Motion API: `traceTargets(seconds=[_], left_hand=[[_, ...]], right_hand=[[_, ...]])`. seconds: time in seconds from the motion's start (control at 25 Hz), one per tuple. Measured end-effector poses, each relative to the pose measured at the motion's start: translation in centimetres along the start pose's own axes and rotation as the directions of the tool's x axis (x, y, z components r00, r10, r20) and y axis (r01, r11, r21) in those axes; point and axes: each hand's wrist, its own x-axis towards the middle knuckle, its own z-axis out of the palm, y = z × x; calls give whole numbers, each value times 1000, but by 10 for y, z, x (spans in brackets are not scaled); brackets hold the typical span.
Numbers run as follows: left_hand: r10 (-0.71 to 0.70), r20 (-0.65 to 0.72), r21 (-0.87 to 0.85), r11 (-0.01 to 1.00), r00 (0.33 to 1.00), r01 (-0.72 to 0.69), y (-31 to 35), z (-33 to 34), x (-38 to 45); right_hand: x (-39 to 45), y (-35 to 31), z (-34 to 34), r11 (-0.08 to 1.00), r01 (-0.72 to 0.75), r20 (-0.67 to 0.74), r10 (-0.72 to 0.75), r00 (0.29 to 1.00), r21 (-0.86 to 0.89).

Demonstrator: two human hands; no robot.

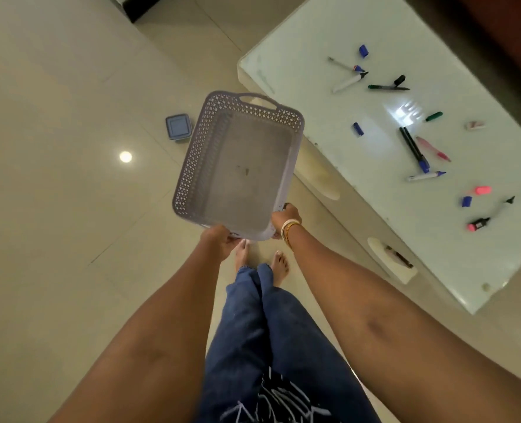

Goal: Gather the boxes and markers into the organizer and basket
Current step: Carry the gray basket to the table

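Both hands, left hand [221,241] and right hand [286,218], grasp our empty basket [237,166] by its near rim; we judge it light, stiff, perforated plastic.

A home, it seems: polished tile floor [54,209], low glass-topped table [329,71], someone's bare feet [279,265].

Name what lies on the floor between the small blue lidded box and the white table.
In the head view, only bare tile shows on the floor there. The basket, gripped by the left hand and right hand, hangs above that stretch between blue box and table.
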Motion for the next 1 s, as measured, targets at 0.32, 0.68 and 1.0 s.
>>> traceTargets(seconds=[0.32,0.68,1.0], left_hand=[[133,64,273,951,989,-146,89,13,-17],[141,89,365,917,986,-164,289,39,5],[195,96,468,856,976,-218,422,89,29]], right_hand=[[-19,-94,-49,971,-23,56,9,998,239],[7,-250,-23,872,-73,42,60,997,485],[47,-361,-23,811,-108,30,111,993,575]])
